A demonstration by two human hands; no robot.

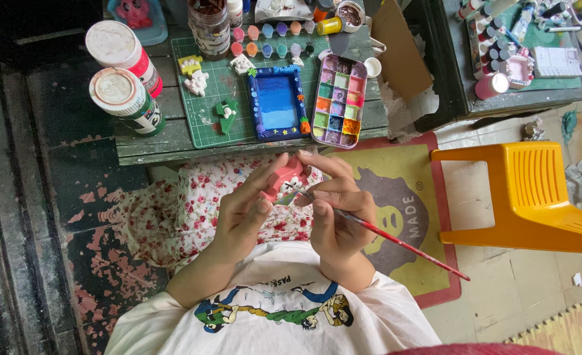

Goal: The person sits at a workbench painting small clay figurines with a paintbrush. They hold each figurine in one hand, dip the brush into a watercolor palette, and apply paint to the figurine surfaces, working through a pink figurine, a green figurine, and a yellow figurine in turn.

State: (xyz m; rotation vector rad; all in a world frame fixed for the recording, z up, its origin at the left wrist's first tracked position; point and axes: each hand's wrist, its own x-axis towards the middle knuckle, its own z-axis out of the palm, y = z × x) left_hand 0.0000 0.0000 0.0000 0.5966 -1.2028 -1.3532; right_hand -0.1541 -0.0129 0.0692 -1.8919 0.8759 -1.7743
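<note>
A small pink clay figure (284, 181) sits between my two hands above my lap. My left hand (245, 210) grips it from the left with thumb and fingers. My right hand (337, 210) steadies it from the right and holds a thin red-handled paintbrush (396, 242), whose tip touches the figure while the handle slants down to the right. Ahead on the low green table (172, 152) lie a blue picture frame (276, 102) with clay decorations and a paint palette (338, 100) with several coloured wells.
A green cutting mat (215, 79) carries small clay pieces. Two white-lidded tubs (117, 89) stand at the table's left, a jar (209, 26) at the back. A yellow plastic stool (534, 194) lies on its side at right. A second cluttered table (521, 52) is behind it.
</note>
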